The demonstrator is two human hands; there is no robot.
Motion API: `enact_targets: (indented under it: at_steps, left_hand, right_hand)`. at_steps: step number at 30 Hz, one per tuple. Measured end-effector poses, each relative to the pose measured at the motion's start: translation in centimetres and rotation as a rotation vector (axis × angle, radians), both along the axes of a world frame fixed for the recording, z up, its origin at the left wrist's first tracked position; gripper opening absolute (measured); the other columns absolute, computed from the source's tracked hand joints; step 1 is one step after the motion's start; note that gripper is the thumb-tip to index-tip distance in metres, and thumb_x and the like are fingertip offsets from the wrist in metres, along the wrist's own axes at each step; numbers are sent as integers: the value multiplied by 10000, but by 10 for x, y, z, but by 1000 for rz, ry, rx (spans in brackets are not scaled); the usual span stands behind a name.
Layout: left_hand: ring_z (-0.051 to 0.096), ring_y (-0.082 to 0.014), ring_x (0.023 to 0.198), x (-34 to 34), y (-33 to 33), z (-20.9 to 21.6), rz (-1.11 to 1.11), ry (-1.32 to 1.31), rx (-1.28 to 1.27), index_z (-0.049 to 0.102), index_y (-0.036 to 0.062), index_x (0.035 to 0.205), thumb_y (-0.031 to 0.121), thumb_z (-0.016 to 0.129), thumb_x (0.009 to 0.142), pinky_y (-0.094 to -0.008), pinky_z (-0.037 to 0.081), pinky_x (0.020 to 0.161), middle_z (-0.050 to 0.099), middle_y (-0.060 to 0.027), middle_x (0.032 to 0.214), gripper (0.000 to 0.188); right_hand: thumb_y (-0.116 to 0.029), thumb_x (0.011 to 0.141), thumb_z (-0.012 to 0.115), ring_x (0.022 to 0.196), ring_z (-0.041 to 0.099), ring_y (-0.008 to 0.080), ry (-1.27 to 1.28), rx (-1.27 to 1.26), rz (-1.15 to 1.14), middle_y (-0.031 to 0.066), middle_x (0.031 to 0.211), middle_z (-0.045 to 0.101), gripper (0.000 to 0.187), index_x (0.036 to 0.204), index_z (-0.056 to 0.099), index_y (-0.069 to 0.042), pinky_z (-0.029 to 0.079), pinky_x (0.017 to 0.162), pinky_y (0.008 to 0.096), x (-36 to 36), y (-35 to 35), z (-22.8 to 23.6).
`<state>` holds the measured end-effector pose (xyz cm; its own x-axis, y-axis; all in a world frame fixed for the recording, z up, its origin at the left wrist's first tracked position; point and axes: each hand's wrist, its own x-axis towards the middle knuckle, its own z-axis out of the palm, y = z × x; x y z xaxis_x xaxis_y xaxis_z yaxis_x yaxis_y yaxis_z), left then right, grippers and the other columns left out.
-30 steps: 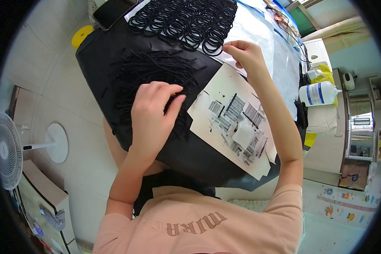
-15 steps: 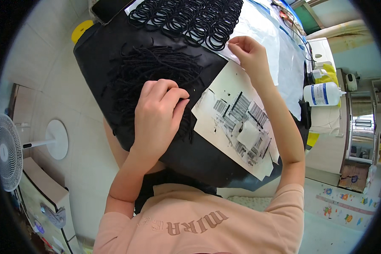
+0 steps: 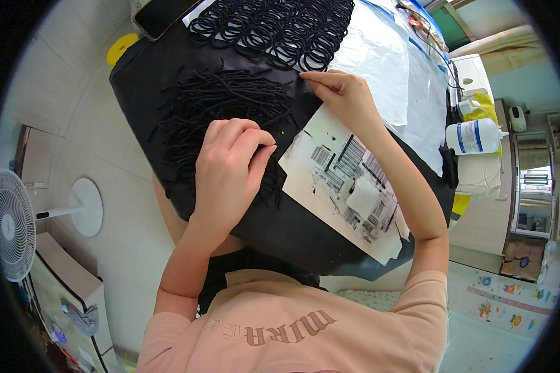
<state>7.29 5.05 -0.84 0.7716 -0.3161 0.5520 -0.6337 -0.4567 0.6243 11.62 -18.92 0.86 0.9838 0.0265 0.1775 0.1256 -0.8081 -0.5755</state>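
Observation:
My left hand (image 3: 231,165) rests over a loose pile of short black cords (image 3: 230,93), its thumb and forefinger pinched together. Anything between those fingertips is too small or hidden to name. Out to the right, my right hand (image 3: 350,99) reaches forward with thumb and forefinger also pinched, just nearer to me than a block of black cord rings (image 3: 274,28). The rings lie in overlapping rows on white sheeting. What the right fingertips hold, if anything, does not show against the black cover (image 3: 224,59).
A stained sheet of card (image 3: 314,127) with a small white pad (image 3: 363,197) on it lies below my right forearm. A phone (image 3: 165,15) sits at the far left table corner. A white squeeze bottle (image 3: 476,137) lies at the right; a fan (image 3: 12,224) is at left.
My right hand has moved left and slightly nearer, from beside the rings' right corner to over the black cover. My left hand has barely shifted.

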Motion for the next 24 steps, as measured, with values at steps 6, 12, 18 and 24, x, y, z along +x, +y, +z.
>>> enact_targets:
  at_steps: [6,12,18,24]
  left_hand:
    - [587,-255,890,1,2,0,-24,16,-23,667,56,841,35,760,748,-364,474,765,634,-56,896,133]
    - [587,-259,889,1,2,0,-25,17,-30,672,60,839,34,763,743,-364,474,767,638,-58,901,134]
    - [586,-184,897,0,6,10,79,4,-152,706,77,877,19,759,769,-308,462,744,661,-18,962,134]
    - [524,-14,701,-21,9,32,-3,509,-718,707,34,896,-28,756,814,-155,403,626,678,17,866,114]
  right_hand:
    - [-86,905,622,678,556,30,19,42,-50,40,805,713,266,1146,732,-109,474,635,228,1,-4,-1]
    - [-133,879,633,667,604,152,19,24,-61,95,829,695,256,1111,740,-120,492,646,293,-3,-2,2]
    - [-102,896,635,746,613,115,36,126,-30,54,900,703,254,1129,732,-81,498,667,265,-18,2,16]
    - [-38,883,675,951,653,112,-39,292,189,55,1086,677,353,1235,648,-21,538,782,267,-79,36,56]
